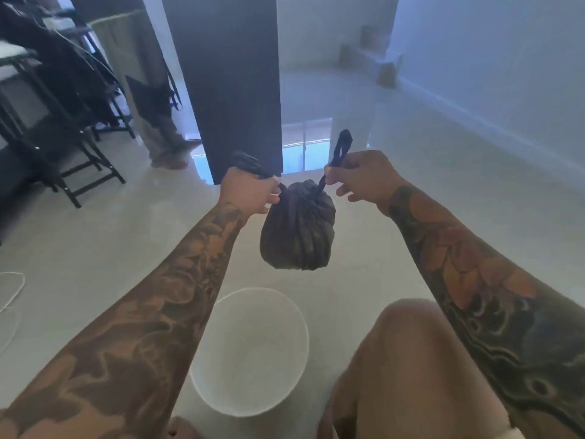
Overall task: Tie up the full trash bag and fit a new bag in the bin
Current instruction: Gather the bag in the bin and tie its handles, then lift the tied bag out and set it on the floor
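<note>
Nearest the camera, a bare knee [411,353] rises at the lower right, and two tattooed forearms reach forward on either side of it. Below and between them stands the white bin [250,350], its round mouth open on the pale floor [95,248]. A small dark trash bag [297,226] hangs in the air above the bin, gathered tight at its neck, between the two hands and slightly lower than them. The left hand [247,191] is closed around one twisted end of the bag's top, which sticks out past the knuckles; this hand sits just beside the bag's neck. The right hand [361,175] pinches the other end between thumb and fingers, and that strip stands up above the hand in a loop. Farther back are a dark pillar [228,90], black chairs [63,122] at the left, and another person's legs [164,131].
</note>
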